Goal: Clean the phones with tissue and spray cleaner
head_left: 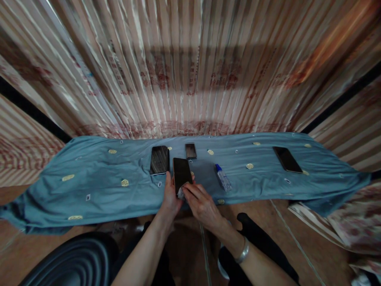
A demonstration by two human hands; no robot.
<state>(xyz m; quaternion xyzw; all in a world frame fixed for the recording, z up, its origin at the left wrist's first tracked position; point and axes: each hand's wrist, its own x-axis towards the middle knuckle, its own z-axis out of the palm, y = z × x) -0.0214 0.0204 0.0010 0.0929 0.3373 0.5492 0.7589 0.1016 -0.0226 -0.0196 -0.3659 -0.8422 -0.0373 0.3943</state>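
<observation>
Currently: phone wiped at table edge

Left to right: glossy black smartphone point(159, 159) lying flat on blue cloth point(89, 174); left hand point(170, 196) gripping dark slab phone point(181, 173); right hand point(201, 202) pinching small grey wipe point(181, 193) against it; clear spray bottle point(223, 178). Steadying the phone's edges seems wise.

Held phone point(181, 171) on cloth point(89, 174), second phone point(159, 159) left, bottle point(223, 178) right.

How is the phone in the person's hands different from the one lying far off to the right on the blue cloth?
The held phone is gripped by the left hand while the right hand presses a small pale wad against its lower end; the far phone lies untouched on the blue cloth. The held phone stands nearly straight; the far phone lies slanted. Both are dark, flat slabs.
</observation>
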